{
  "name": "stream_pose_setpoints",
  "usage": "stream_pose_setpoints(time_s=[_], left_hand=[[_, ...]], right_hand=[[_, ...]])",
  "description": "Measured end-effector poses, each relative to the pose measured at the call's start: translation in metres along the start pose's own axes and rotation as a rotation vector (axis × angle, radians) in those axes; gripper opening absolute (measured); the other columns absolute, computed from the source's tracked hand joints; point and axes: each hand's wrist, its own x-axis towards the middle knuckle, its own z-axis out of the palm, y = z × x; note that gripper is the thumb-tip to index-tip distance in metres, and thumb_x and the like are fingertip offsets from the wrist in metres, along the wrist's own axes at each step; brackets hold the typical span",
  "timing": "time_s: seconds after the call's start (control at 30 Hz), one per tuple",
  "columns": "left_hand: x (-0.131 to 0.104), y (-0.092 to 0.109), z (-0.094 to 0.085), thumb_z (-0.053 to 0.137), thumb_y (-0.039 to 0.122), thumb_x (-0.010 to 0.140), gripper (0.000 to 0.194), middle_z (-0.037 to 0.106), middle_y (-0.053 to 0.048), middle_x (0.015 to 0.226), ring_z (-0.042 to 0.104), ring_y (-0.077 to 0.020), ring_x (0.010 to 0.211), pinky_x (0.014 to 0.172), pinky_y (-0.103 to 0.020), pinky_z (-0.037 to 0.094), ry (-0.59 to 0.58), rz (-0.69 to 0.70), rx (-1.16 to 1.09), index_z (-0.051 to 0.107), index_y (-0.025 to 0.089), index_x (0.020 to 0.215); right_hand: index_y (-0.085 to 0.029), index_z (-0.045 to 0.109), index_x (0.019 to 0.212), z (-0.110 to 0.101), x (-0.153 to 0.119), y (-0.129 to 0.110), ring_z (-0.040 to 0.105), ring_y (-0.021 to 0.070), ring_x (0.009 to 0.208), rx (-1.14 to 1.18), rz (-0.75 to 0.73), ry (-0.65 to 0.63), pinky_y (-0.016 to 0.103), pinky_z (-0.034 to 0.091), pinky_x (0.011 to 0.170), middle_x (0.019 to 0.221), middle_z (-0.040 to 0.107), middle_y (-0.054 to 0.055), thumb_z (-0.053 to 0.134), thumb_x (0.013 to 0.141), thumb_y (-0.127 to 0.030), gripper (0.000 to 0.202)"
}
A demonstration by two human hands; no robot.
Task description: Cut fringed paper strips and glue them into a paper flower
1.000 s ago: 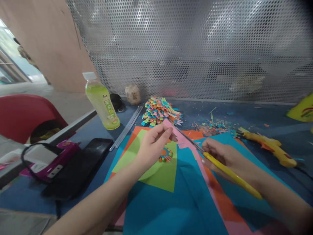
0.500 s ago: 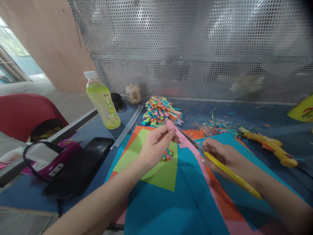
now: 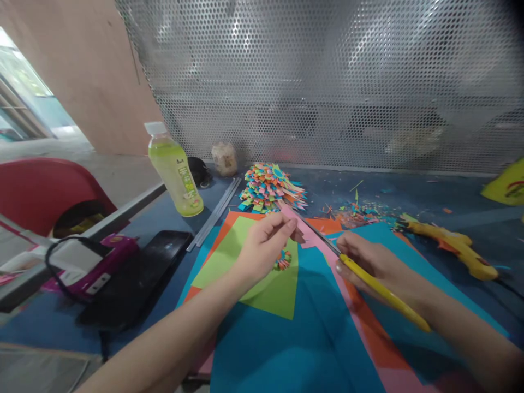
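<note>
Since the first frame your left hand [image 3: 262,248] has slid a little to the right, nearer the scissors [image 3: 379,288], and covers more of the small paper flower [image 3: 283,260]; the pink paper [image 3: 313,239] has shifted slightly with it, while your right hand [image 3: 366,259] is almost where it was.

The pink paper is in front of you, above the sheets, with the blades lying along it. Your left thumb and forefinger are pinched together on it, the other fingers curled. Your right hand is closed around the scissors, yellow handles pointing back toward your wrist; how far apart the blades are, you can't tell.

Under your left hand the flower rests on the green sheet [image 3: 270,297], which overlaps the big blue sheet [image 3: 278,349]. An orange sheet [image 3: 385,349] shows below your right wrist. Just beyond the pink paper is a pile of fringed flowers [image 3: 266,188], with scraps [image 3: 360,213] to its right and the yellow glue gun [image 3: 454,245] near those. To your left are clear sticks [image 3: 215,213], a bottle [image 3: 176,177] standing upright, and a phone [image 3: 135,273] beside a magenta power strip [image 3: 112,262].
</note>
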Motion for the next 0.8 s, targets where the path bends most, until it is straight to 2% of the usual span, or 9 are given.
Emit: stream_pose_setpoints(time_s=[0.27,0.43,0.67,0.8], left_hand=[[-0.0012,-0.0032,0.0005,0.048,0.021,0.084,0.024,0.061,-0.001,0.062,0.053,-0.0087,0.059,0.057,-0.020,0.041,-0.007,-0.049,-0.006,0.058,0.014,0.063],[-0.0025,-0.0042,0.0038,0.048,0.021,0.085,0.023,0.061,-0.001,0.062,0.054,-0.0088,0.059,0.058,-0.020,0.041,-0.057,-0.111,-0.028,0.058,0.014,0.065],[-0.0037,-0.0020,0.0048,0.048,0.021,0.084,0.022,0.060,0.000,0.063,0.053,-0.0089,0.059,0.057,-0.020,0.040,-0.069,-0.110,-0.040,0.057,0.014,0.066],[-0.0036,-0.0022,0.0040,0.048,0.023,0.084,0.023,0.060,-0.001,0.063,0.054,-0.0099,0.059,0.058,-0.021,0.040,-0.067,-0.117,-0.041,0.058,0.014,0.066]], right_hand=[[-0.023,0.028,0.072,0.0010,0.0015,-0.0038,0.026,0.0102,0.053,0.005,0.042,-0.013,0.023,0.023,0.047,0.062,0.026,-0.007,0.042,0.086,-0.038,0.025],[-0.022,0.029,0.073,0.0021,0.0020,-0.0028,0.027,0.0100,0.053,0.059,-0.009,-0.018,0.022,0.024,0.046,0.064,0.029,-0.006,0.041,0.086,-0.036,0.023],[-0.023,0.028,0.073,0.0009,0.0011,-0.0035,0.026,0.0103,0.053,0.044,0.011,-0.003,0.022,0.024,0.046,0.063,0.027,-0.006,0.042,0.085,-0.041,0.026],[-0.023,0.028,0.072,0.0010,0.0005,-0.0053,0.026,0.0102,0.051,0.006,0.005,0.003,0.022,0.023,0.045,0.060,0.029,-0.007,0.042,0.086,-0.038,0.025]])
